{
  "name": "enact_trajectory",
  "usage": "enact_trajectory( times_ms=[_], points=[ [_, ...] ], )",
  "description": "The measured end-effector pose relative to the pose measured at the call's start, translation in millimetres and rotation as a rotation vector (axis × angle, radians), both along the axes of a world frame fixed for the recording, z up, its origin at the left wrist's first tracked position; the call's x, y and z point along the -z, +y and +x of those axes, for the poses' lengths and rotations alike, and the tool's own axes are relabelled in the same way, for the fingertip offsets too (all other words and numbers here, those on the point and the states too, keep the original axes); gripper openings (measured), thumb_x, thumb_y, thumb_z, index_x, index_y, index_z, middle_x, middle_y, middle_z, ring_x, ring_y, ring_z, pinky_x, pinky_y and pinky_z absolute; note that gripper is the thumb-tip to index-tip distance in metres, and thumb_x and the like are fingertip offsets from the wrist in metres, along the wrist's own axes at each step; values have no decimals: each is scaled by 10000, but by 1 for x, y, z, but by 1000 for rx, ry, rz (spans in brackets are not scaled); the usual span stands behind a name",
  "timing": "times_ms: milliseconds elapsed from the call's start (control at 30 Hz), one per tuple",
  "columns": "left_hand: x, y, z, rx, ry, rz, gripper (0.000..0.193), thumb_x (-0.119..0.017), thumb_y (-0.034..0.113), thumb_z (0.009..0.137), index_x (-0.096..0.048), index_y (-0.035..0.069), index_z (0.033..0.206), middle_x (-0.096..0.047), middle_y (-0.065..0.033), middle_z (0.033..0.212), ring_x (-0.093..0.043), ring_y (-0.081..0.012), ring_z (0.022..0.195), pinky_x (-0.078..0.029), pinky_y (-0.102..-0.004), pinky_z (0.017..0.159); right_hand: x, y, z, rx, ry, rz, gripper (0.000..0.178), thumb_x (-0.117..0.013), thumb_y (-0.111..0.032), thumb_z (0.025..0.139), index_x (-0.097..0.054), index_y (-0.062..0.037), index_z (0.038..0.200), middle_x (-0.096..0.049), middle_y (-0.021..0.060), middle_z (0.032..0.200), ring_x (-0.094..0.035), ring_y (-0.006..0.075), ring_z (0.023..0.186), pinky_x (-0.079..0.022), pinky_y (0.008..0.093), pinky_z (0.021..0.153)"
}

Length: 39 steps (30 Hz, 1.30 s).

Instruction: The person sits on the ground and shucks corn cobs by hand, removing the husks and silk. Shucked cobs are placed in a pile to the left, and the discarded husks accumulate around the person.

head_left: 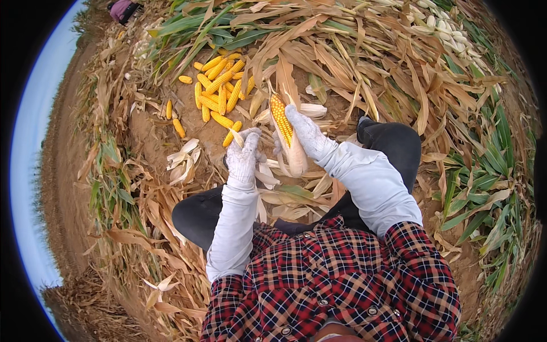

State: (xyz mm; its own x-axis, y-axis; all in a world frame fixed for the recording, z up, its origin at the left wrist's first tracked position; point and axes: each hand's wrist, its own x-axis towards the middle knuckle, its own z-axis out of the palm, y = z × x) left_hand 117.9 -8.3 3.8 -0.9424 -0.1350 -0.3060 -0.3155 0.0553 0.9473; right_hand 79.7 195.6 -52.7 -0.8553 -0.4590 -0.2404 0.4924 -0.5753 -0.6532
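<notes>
Head view, the only one. Ear of corn (278, 117) lay just above the middle of the frame, tilted, its tip toward the top. Yellow kernels were bare along the upper part and down the left-facing side; pale husk (295, 157) wrapped the lower end.

Right grip (307, 134), in a white glove, was closed around the ear from the right, thumb along the kernels, fingertips showing on the far side. Left grip (243, 157), also gloved, stood left of centre, apart from the ear, fingers curled. A pale strip (236, 138) showed against the fingers; could not tell whether it was pinched or merely lay there.

Step in hand, by my reading: husking, about halfway through this ear. Next move seemed to call for the left grip to come back across, catch the remaining husk and strip it down to the base while the right held firm, then snap the cob free.

Around: pile of bare ears (219, 85) upper left of centre on the soil; loose husks (184, 162) left of the hands; dry stalks (336, 57) across the top; paler ears (447, 34) upper right.
</notes>
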Motion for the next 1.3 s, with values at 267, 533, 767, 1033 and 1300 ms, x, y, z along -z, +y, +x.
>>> enact_trajectory(
  times_ms=[267,533,767,1033,1300],
  points=[
    [-49,23,-46,159,98,-59,285,-704,218,1049,-731,7,1239,-691,-28,839,-660,-97,696,-534,-247,585,5,-2,5,-26,202,324,678,-500,-575,1088,-657,10,1392,-686,190,1365,-610,266,1292,-423,373,1152],
    [-50,1,-52,252,99,-301,202,-699,177,1019,-764,3,1097,-744,-52,861,-699,-126,734,-567,-299,647,-8,2,7,-87,481,621,758,-479,-642,1052,-620,-3,1435,-637,253,1438,-555,383,1392,-383,422,1195],
    [-49,24,-46,121,185,-499,210,-696,193,977,-753,18,1078,-734,-100,835,-706,-179,768,-562,-344,688,-19,6,12,-12,510,713,744,-520,-641,1037,-636,-12,1416,-677,261,1365,-607,400,1320,-424,438,1149],
    [-9,18,-48,-116,-8,192,234,-663,194,1021,-702,1,1149,-730,-70,959,-696,-202,805,-585,-368,742,-3,-3,10,96,463,574,694,-567,-601,1034,-649,-15,1397,-699,255,1314,-637,388,1283,-449,424,1133],
    [5,53,-45,-248,-23,828,385,-596,233,1062,-587,51,1402,-670,-158,1292,-662,-299,1178,-542,-486,1056,39,-12,-7,430,217,439,764,-661,-555,1009,-541,38,1475,-609,222,1432,-549,299,1368,-398,378,1180]
  ],
)
